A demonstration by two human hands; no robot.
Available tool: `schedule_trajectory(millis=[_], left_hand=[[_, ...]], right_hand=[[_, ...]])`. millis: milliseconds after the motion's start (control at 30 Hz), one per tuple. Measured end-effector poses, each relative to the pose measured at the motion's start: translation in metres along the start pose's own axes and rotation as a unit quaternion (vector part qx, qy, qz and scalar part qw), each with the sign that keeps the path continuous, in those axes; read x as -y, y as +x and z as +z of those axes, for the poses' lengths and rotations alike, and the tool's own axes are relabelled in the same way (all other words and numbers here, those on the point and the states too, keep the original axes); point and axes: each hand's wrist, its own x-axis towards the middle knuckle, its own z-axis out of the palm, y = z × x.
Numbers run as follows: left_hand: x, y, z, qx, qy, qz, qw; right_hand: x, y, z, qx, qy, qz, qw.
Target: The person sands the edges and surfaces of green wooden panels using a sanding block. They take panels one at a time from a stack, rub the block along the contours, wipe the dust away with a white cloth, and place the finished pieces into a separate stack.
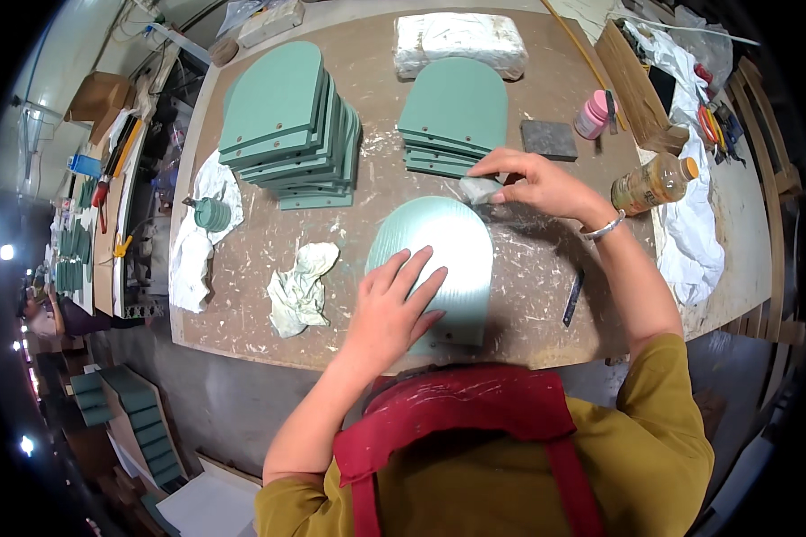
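Left hand (392,309) released, flat on a pale green arched panel (448,246) lying at the near edge of the paint-spattered desk (546,313). Right hand (533,183) beyond, grasping a small grey pad (480,190) at the panel's rounded top. A crumpled rag (303,286) alongside; farther back, two stacks of green panels (291,125).

Two hands are seen: left hand (394,309), right hand (533,183). Two stacks of green arched panels are counted, left stack (287,125) and right stack (452,116); one single panel (452,242); one crumpled rag (303,285); one bottle (654,183).
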Motion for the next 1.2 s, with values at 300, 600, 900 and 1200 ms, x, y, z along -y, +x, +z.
schedule_trajectory(millis=[300, 600, 900, 1200], left_hand=[[0.000, -0.001, -0.001, 0.015, -0.019, -0.021, 0.999], [0.000, -0.001, 0.001, 0.011, -0.007, -0.019, 1.000], [-0.003, -0.002, 0.004, -0.005, 0.013, -0.014, 1.000], [-0.003, -0.003, 0.007, -0.033, 0.043, 0.010, 0.999]], right_hand=[[-0.001, 0.006, 0.000, 0.043, -0.042, -0.051, 0.997], [0.014, -0.009, 0.002, 0.010, -0.041, -0.040, 0.998], [0.017, -0.047, 0.031, -0.062, -0.037, 0.001, 0.997], [0.035, -0.110, 0.105, -0.229, -0.065, 0.031, 0.971]])
